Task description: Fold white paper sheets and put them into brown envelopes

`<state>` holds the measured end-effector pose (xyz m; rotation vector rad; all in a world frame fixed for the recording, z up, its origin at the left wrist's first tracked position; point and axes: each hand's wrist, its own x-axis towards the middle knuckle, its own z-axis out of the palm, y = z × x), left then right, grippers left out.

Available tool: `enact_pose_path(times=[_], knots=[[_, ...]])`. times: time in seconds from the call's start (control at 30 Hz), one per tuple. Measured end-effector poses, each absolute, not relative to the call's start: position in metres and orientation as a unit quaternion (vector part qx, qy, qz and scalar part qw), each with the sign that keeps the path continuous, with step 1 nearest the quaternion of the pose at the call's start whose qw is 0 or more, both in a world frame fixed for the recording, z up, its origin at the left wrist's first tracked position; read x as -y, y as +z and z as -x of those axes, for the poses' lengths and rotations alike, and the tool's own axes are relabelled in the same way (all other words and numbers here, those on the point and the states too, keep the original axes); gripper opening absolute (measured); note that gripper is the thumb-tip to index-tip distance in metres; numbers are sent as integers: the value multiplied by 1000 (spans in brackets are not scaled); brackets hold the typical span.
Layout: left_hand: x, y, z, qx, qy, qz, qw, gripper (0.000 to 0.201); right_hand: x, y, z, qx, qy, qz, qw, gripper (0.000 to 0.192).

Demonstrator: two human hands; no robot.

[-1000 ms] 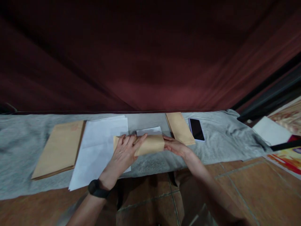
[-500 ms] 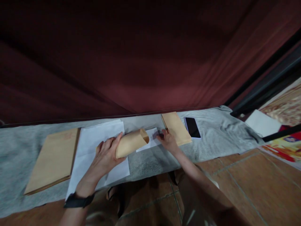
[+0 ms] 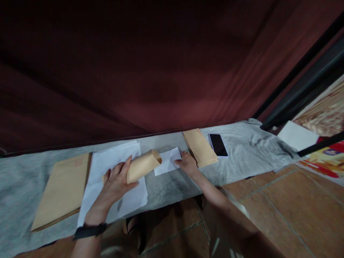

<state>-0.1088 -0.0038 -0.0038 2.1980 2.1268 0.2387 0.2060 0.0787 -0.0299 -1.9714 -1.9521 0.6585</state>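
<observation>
My left hand point(image 3: 115, 182) is wrapped round a brown paper envelope point(image 3: 143, 165), bowing it so that its right end gapes. The envelope is held over a stack of white paper sheets point(image 3: 129, 200). To the right, a small folded white sheet point(image 3: 165, 163) lies on the grey cloth, close to the envelope's mouth. My right hand point(image 3: 188, 165) pinches the right edge of this folded sheet between thumb and fingers; the fingertips are partly hidden. Just beyond the right hand is a small pile of brown envelopes point(image 3: 201, 147).
Larger brown envelopes point(image 3: 63, 190) are piled at the left. A dark-screened phone point(image 3: 218, 145) lies right of the small envelopes. Grey cloth point(image 3: 249, 154) covers the narrow surface, with a dark red curtain point(image 3: 161, 82) behind and a tiled floor point(image 3: 282, 208) below.
The left hand and its envelope have shifted slightly left and down, the envelope's mouth narrowing. My right hand has moved from the small envelopes' edge onto the folded sheet's right edge.
</observation>
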Motion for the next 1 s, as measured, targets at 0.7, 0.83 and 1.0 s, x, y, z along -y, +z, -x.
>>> enact_pose_path(times=[0.7,0.83,1.0], knots=[[-8,-17,105,-679,92,-728,26,99,-95,-21,-253,451,574,454,511,37],[-10,-22,106,-675,91,-732,29,102,-99,-25,-253,443,558,461,529,38],[-12,-23,102,-681,103,-723,42,104,-102,-34,-251,436,536,470,549,36]])
